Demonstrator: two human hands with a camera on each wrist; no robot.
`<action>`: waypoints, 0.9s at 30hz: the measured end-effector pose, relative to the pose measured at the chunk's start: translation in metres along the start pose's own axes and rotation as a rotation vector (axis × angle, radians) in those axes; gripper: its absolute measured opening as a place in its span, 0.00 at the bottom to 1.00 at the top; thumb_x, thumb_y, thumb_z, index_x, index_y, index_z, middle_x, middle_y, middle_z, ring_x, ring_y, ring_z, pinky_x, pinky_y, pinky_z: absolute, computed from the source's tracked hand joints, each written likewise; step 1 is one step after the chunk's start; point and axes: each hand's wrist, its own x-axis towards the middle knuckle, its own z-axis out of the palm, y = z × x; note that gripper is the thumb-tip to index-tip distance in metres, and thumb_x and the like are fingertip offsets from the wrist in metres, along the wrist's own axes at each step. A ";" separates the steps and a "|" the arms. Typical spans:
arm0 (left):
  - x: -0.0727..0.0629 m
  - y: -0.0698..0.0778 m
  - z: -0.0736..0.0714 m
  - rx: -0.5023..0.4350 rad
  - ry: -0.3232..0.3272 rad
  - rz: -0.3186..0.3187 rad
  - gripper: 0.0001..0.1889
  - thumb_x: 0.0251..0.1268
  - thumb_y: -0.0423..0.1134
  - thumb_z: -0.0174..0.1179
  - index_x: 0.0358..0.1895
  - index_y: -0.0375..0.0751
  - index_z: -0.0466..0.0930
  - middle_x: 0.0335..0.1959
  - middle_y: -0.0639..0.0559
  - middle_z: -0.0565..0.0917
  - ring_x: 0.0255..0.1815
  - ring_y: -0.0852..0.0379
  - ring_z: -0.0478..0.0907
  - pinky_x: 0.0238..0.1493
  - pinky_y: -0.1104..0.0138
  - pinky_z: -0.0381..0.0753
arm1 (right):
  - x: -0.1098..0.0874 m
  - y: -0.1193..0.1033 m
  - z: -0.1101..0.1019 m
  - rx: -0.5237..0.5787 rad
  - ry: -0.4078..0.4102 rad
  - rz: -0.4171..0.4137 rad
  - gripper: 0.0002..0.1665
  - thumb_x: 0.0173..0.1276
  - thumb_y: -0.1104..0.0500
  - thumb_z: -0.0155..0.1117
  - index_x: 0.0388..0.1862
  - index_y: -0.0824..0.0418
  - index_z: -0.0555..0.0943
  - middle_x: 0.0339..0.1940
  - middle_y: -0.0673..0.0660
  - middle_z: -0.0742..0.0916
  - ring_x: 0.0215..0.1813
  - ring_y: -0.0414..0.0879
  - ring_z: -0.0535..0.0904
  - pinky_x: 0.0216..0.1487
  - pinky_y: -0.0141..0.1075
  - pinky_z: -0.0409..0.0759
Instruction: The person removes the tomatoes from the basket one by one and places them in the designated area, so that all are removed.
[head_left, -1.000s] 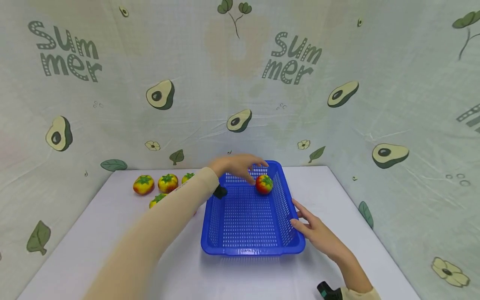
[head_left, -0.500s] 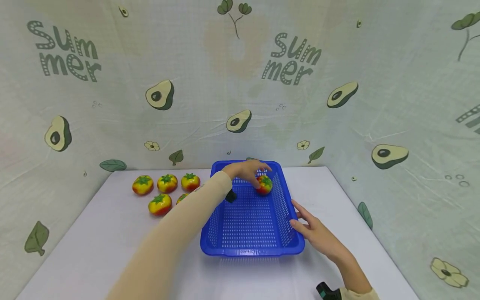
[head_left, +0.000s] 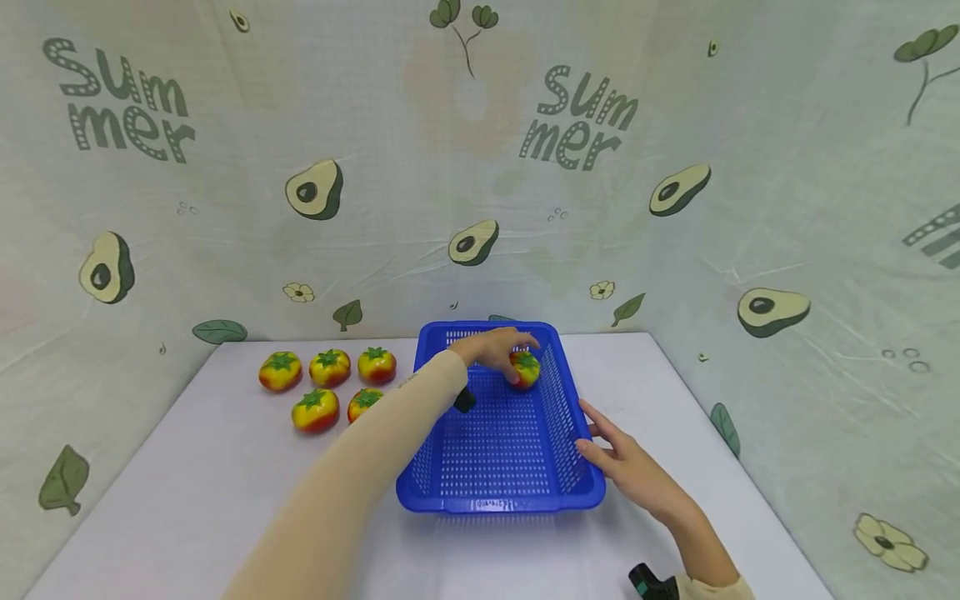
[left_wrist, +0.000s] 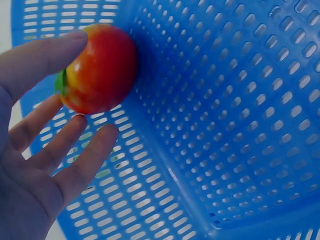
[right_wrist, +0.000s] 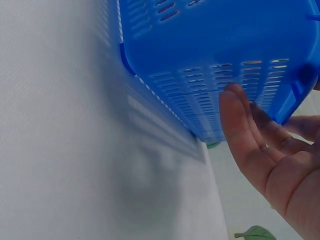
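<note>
A blue perforated plastic basket [head_left: 491, 450] stands on the white table, its long sides running away from me. In its back right part is a round red-and-yellow fruit [head_left: 527, 372] with a green leafy top. My left hand [head_left: 493, 347] reaches over the left side and holds this fruit. The left wrist view shows the thumb on the fruit [left_wrist: 107, 70] and a fingertip at its leafy side; two other fingers stand apart from it. My right hand [head_left: 633, 468] holds the basket's right rim, with fingers against the outer wall [right_wrist: 200, 85] in the right wrist view.
Several similar fruits [head_left: 315, 411] lie in loose rows on the table left of the basket; the left sleeve [head_left: 375, 450] partly covers one. A cloth printed with avocados [head_left: 315, 190] hangs behind the table [head_left: 187, 500] and along its sides.
My left hand has moved slightly right and down, closing its thumb and fingers round the fruit in the basket. The right hand stays at the rim. More of the table fruits show.
</note>
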 end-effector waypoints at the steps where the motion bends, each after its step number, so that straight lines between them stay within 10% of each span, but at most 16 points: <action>1: 0.000 -0.001 0.001 0.000 0.004 -0.003 0.37 0.69 0.33 0.72 0.79 0.50 0.69 0.75 0.43 0.73 0.75 0.43 0.70 0.76 0.46 0.73 | 0.000 0.000 0.000 -0.002 -0.001 -0.003 0.42 0.85 0.49 0.58 0.90 0.50 0.52 0.70 0.69 0.74 0.60 0.56 0.84 0.63 0.57 0.84; 17: 0.005 -0.002 0.009 0.027 -0.014 0.004 0.31 0.65 0.29 0.74 0.71 0.46 0.78 0.69 0.45 0.78 0.70 0.47 0.74 0.74 0.53 0.75 | 0.001 0.001 0.001 -0.012 -0.002 -0.016 0.42 0.85 0.49 0.57 0.89 0.50 0.52 0.67 0.67 0.76 0.58 0.55 0.84 0.62 0.55 0.84; 27: -0.013 0.006 -0.019 0.095 -0.040 0.070 0.30 0.65 0.30 0.75 0.70 0.49 0.79 0.69 0.47 0.79 0.68 0.50 0.76 0.70 0.58 0.79 | 0.001 0.003 0.000 -0.012 -0.002 -0.026 0.42 0.85 0.49 0.57 0.90 0.51 0.52 0.68 0.67 0.76 0.58 0.55 0.84 0.62 0.55 0.85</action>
